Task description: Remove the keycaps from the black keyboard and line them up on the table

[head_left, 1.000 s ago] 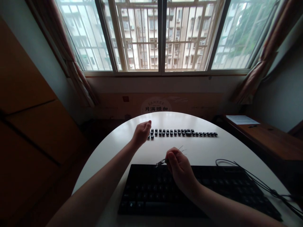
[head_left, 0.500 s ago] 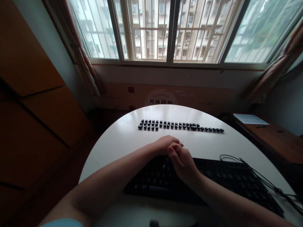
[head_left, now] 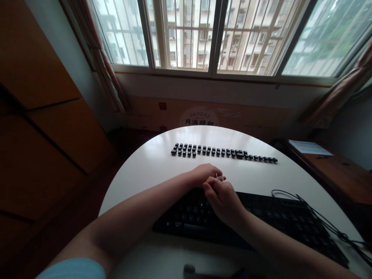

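My right hand [head_left: 225, 199] is closed in a fist above the black keyboard [head_left: 193, 228]. Two thin pale prongs of a wire keycap puller [head_left: 223, 178] stick out past its fingers. Close against it on the far side is my left hand [head_left: 204, 172], its fingers curled in by the prongs. Whatever the left fingers pinch is hidden. Both forearms cross over the keyboard, covering part of it. Beyond the hands, black keycaps [head_left: 213, 151] lie in rows on the white table [head_left: 139, 170].
A cable [head_left: 322, 223] runs from the keyboard's back edge along the right side of the table. By the near edge lies a brush with dark bristles [head_left: 189, 268]. A brown desk [head_left: 340, 170] with a paper sheet [head_left: 310, 147] stands at the right.
The wire prongs have turned from slanting and crossed to nearly upright and apart. My hands have hardly moved. The view has tilted slightly down, so more of the brush shows.
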`<state>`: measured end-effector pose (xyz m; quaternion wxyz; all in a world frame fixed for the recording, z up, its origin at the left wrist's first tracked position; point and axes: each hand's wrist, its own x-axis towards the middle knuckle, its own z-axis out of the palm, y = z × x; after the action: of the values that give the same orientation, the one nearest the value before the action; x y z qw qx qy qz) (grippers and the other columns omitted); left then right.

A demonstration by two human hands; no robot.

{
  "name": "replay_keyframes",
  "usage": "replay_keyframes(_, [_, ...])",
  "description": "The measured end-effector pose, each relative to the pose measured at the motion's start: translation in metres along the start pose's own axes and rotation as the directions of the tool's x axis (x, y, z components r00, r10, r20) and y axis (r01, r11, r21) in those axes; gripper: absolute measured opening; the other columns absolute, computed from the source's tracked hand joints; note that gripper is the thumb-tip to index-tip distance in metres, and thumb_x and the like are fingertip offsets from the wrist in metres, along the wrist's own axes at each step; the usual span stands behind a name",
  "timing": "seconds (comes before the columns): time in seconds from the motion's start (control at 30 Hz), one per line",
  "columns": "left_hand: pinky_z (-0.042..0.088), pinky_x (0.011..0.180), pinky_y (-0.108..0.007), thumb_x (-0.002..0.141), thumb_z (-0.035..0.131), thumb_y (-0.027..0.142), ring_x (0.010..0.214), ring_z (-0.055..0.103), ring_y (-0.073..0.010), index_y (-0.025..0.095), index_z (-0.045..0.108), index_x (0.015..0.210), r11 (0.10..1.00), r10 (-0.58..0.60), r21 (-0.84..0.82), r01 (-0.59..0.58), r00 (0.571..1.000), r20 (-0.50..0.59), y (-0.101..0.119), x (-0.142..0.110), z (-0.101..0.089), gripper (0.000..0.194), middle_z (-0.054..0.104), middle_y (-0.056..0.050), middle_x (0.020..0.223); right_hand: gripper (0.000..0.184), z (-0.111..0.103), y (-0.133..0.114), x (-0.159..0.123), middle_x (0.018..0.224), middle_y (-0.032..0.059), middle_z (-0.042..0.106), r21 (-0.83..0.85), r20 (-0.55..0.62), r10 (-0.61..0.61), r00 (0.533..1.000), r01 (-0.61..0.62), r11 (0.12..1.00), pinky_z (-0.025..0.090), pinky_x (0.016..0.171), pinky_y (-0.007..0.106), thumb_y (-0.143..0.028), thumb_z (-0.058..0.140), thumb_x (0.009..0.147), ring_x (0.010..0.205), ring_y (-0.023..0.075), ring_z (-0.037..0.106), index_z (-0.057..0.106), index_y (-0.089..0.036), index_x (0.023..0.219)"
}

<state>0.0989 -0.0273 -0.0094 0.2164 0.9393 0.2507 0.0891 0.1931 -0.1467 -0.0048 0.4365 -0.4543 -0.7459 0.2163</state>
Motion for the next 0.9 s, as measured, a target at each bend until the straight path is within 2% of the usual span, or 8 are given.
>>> replay_keyframes(0.1, [0.026,0.054,-0.026,0.089,0.051,0.042,0.055,0.04,-0.0125,0.017,0.065,0.062,0.999,0.001,0.05,0.0,1.0,-0.013,-0.002,0.002,0.003,0.039,0.055,0.0,0.056,0.026,0.0,-0.003,-0.001,0.054,-0.0053,0.038,-0.046,0.049,-0.057,0.997,0.059,0.997,0.026,0.053,0.026,-0.026,0.045,0.091,0.048,0.0099,0.035,0.043,-0.02,0.067])
replay_keyframes(0.23, [0.026,0.054,-0.026,0.089,0.052,0.04,0.056,0.042,-0.0134,0.017,0.066,0.063,0.998,-0.002,0.07,0.003,1.0,-0.016,0.0,0.002,0.003,0.037,0.058,0.0,0.058,0.027,0.001,-0.007,-0.002,0.052,-0.0057,0.036,-0.07,0.044,-0.072,0.996,0.075,0.995,0.025,0.05,0.024,-0.024,0.046,0.09,0.046,0.0089,0.033,0.041,-0.02,0.064])
replay_keyframes(0.43, [0.027,0.056,-0.027,0.089,0.053,0.042,0.056,0.046,-0.0139,0.019,0.069,0.068,0.995,-0.022,0.094,0.02,1.0,0.019,0.008,-0.003,-0.004,0.036,0.063,-0.001,0.062,0.028,0.004,-0.007,-0.006,0.052,-0.0049,0.042,-0.079,0.092,-0.189,0.978,0.196,0.977,0.025,0.049,0.024,-0.022,0.051,0.089,0.046,0.0081,0.037,0.045,-0.019,0.063])
replay_keyframes(0.57, [0.028,0.056,-0.026,0.09,0.051,0.043,0.057,0.045,-0.0133,0.018,0.068,0.066,0.997,-0.047,0.071,0.045,0.999,0.025,0.006,-0.002,-0.004,0.038,0.061,0.0,0.06,0.03,0.005,-0.003,-0.009,0.052,-0.006,0.039,0.03,-0.019,-0.107,0.994,0.107,0.994,0.027,0.048,0.023,-0.022,0.051,0.09,0.044,0.0074,0.033,0.043,-0.019,0.061])
replay_keyframes(0.63, [0.028,0.055,-0.026,0.089,0.051,0.044,0.057,0.045,-0.013,0.018,0.067,0.067,0.997,-0.051,0.065,0.048,0.998,0.031,0.006,-0.002,-0.005,0.039,0.06,0.0,0.06,0.031,0.004,0.0,-0.009,0.052,-0.006,0.039,0.071,-0.039,-0.101,0.994,0.103,0.992,0.028,0.048,0.023,-0.023,0.052,0.09,0.044,0.0073,0.033,0.044,-0.019,0.061])
replay_keyframes(0.7, [0.03,0.055,-0.025,0.087,0.054,0.044,0.059,0.047,-0.0131,0.018,0.069,0.07,0.997,-0.053,0.06,0.05,0.998,0.043,0.007,-0.003,-0.007,0.035,0.061,0.0,0.062,0.03,0.003,0.002,-0.009,0.052,-0.0057,0.041,0.114,-0.113,-0.065,0.991,0.078,0.99,0.03,0.049,0.023,-0.025,0.052,0.091,0.045,0.0079,0.036,0.047,-0.018,0.061])
replay_keyframes(0.8, [0.034,0.057,-0.023,0.081,0.059,0.035,0.064,0.053,-0.0141,0.018,0.072,0.078,0.996,-0.083,0.036,0.081,0.994,0.071,0.01,-0.006,-0.011,0.021,0.066,0.0,0.071,0.029,0.0,0.006,-0.005,0.053,-0.0048,0.044,0.225,-0.274,0.094,0.957,-0.031,0.974,0.034,0.05,0.023,-0.03,0.048,0.093,0.048,0.0098,0.04,0.054,-0.018,0.068])
replay_keyframes(0.9, [0.037,0.059,-0.023,0.079,0.059,0.029,0.067,0.055,-0.015,0.018,0.073,0.081,0.993,-0.112,-0.017,0.113,0.991,0.07,0.012,-0.007,-0.013,0.018,0.067,-0.001,0.072,0.03,-0.001,0.008,-0.002,0.055,-0.0038,0.047,0.274,-0.307,0.163,0.937,-0.077,0.959,0.037,0.05,0.023,-0.034,0.048,0.093,0.05,0.0108,0.043,0.056,-0.018,0.069])
